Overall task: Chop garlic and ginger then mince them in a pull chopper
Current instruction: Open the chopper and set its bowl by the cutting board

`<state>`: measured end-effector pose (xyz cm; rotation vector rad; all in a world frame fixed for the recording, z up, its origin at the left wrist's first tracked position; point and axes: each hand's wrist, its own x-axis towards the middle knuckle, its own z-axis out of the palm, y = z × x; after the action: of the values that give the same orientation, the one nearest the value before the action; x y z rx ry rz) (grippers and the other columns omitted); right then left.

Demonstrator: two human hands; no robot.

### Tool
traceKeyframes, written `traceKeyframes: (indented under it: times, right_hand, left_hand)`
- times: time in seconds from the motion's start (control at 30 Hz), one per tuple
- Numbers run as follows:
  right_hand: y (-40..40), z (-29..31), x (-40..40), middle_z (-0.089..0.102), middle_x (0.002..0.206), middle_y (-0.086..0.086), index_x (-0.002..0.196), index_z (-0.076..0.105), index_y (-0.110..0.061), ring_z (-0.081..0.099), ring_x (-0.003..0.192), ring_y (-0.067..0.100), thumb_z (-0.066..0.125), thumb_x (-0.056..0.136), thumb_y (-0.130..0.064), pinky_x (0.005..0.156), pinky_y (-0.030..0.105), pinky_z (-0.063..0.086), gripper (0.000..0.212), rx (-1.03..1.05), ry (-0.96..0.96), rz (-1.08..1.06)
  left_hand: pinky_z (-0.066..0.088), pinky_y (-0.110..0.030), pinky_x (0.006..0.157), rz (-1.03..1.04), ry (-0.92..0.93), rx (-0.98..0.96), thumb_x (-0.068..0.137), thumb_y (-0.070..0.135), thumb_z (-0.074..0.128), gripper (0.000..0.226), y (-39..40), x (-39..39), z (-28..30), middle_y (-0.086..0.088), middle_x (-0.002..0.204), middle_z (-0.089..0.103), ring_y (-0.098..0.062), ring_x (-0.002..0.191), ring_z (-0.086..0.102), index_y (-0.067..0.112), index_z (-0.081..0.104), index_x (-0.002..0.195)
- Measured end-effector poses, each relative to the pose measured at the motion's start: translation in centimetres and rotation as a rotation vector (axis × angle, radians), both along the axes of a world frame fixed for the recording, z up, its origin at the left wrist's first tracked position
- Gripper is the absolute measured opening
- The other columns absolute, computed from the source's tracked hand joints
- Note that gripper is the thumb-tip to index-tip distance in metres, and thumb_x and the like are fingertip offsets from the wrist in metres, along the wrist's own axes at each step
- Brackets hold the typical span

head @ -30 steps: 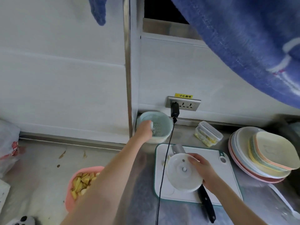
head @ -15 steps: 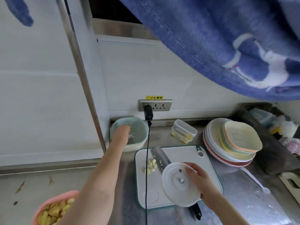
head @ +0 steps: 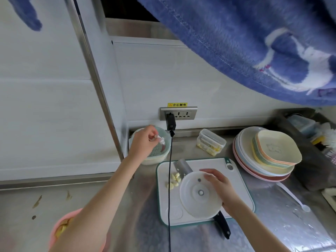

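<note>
Pink bowl (head: 60, 228): near left corner of the steel counter (head: 141, 206), mostly hidden under the left forearm, yellow pieces just visible inside
Left arm: stretched from near left up toward the far wall, forearm bare, wrist bent slightly down
Left hand (head: 143, 142): raised over the colander bowl (head: 156, 157), fingers curled, thumb and fingertips pinching a small white piece (head: 162, 140); what the piece is, too blurred to tell
Colander bowl: pale green basket in a white outer bowl, far on the counter against the wall, just left of the cutting board
Black cable (head: 170, 188): hanging from the plug in the wall socket (head: 178, 113), crossing the left part of the board toward the near edge
Cutting board (head: 240, 180): white with green rim, centre of the counter
Garlic pieces (head: 174, 180): small pale heap on the left half of the board, just left of the knife blade
Knife (head: 222, 227): lying diagonally on the board, blade end far, black handle near, middle hidden under the lid
Chopper lid (head: 200, 195): white round disc held tilted above the board, small hub at its centre
Right hand (head: 221, 188): gripping the right rim of the lid, fingers curled over its upper face
Lidded container (head: 211, 141): clear box with yellowish pieces, far, right of the socket
Stacked plates (head: 265, 155): far right of the board, pastel square dishes piled on round plates
White spoon (head: 294, 199): on the counter right of the board
</note>
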<state>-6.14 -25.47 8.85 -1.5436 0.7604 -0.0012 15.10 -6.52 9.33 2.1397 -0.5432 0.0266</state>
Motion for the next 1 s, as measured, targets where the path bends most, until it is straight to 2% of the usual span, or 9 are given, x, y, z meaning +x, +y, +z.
traceKeyframes:
  times: [0.1,0.2,0.27,0.4,0.53,0.6,0.7,0.87,1.0]
  right_hand:
    - [-0.5,0.5,1.7,0.069,0.091,0.003,0.096,0.069,-0.025,0.064,0.079,0.022,0.060,0.091,-0.019,0.063,0.030,0.052,0.012,-0.101,0.042,0.055]
    - [-3.4,-0.7,0.5,0.066,0.094,0.004,0.093,0.066,-0.024,0.063,0.079,0.021,0.065,0.089,-0.020,0.055,0.029,0.053,0.006,-0.098,0.146,-0.094]
    - [-6.0,-2.3,-1.7,0.061,0.104,0.011,0.103,0.062,-0.018,0.060,0.087,0.027,0.065,0.090,-0.018,0.055,0.035,0.055,0.014,-0.033,0.213,-0.275]
    - [-8.6,-6.0,-4.9,0.048,0.129,0.031,0.129,0.044,0.003,0.056,0.104,0.041,0.051,0.097,-0.007,0.083,0.055,0.051,0.035,0.224,0.198,-0.545]
    - [-7.8,-7.2,-5.6,0.049,0.125,0.027,0.133,0.042,0.004,0.051,0.116,0.043,0.045,0.095,0.005,0.091,0.048,0.045,0.039,0.347,0.126,-0.722]
    - [-7.6,-7.2,-6.0,0.049,0.114,0.020,0.132,0.041,0.001,0.051,0.104,0.033,0.045,0.093,0.004,0.087,0.043,0.042,0.039,0.168,0.178,-0.685]
    - [-8.5,-6.6,-6.7,0.052,0.111,0.014,0.127,0.044,-0.005,0.046,0.094,0.026,0.045,0.091,-0.001,0.082,0.038,0.039,0.036,-0.131,0.314,-0.478]
    - [-9.8,-6.5,-7.0,0.052,0.105,0.011,0.129,0.046,-0.007,0.045,0.087,0.025,0.043,0.090,-0.003,0.077,0.037,0.039,0.040,-0.129,0.350,-0.347]
    - [-9.6,-6.4,-6.6,0.055,0.115,0.013,0.131,0.046,-0.010,0.051,0.100,0.029,0.044,0.088,-0.003,0.084,0.042,0.043,0.043,-0.096,0.301,-0.369]
  left_hand:
    - [0.041,-0.010,0.060,-0.245,0.187,0.019,0.073,0.014,0.080,0.018,0.2,-2.8,1.8,0.012,0.070,0.067,0.004,0.065,0.059,0.025,0.065,0.074]
    - [0.049,-0.012,0.061,-0.426,0.291,0.090,0.072,0.013,0.081,0.018,-1.4,-6.5,1.6,0.010,0.071,0.069,0.003,0.065,0.062,0.023,0.066,0.074]
    - [0.051,-0.019,0.062,-0.439,0.322,0.109,0.073,0.013,0.079,0.016,-3.3,-8.8,0.2,0.008,0.071,0.068,0.000,0.063,0.062,0.018,0.064,0.076]
    - [0.052,-0.034,0.069,-0.422,0.380,0.152,0.078,0.007,0.070,0.011,-8.8,-12.8,-2.5,-0.005,0.079,0.067,-0.017,0.068,0.060,0.013,0.062,0.080]
    - [0.043,-0.029,0.061,-0.351,0.339,0.199,0.082,0.009,0.065,0.006,-14.0,-14.9,-4.2,-0.001,0.079,0.059,-0.017,0.069,0.053,0.012,0.059,0.083]
    - [0.040,-0.027,0.063,-0.294,0.297,0.235,0.085,0.008,0.060,0.004,-15.7,-15.1,-4.8,-0.003,0.085,0.059,-0.020,0.077,0.055,0.010,0.058,0.087]
    - [0.040,-0.030,0.069,-0.258,0.248,0.304,0.090,0.008,0.056,0.003,-16.8,-14.7,-5.6,-0.010,0.095,0.061,-0.026,0.088,0.057,0.007,0.055,0.093]
    - [0.045,-0.033,0.080,-0.235,0.228,0.428,0.094,0.008,0.051,0.013,-16.8,-13.4,-6.4,-0.009,0.108,0.060,-0.027,0.099,0.057,0.007,0.057,0.106]
    - [0.049,-0.036,0.084,-0.274,0.196,0.574,0.094,0.010,0.052,0.016,-16.6,-12.6,-7.0,-0.012,0.109,0.063,-0.030,0.102,0.060,0.006,0.059,0.109]
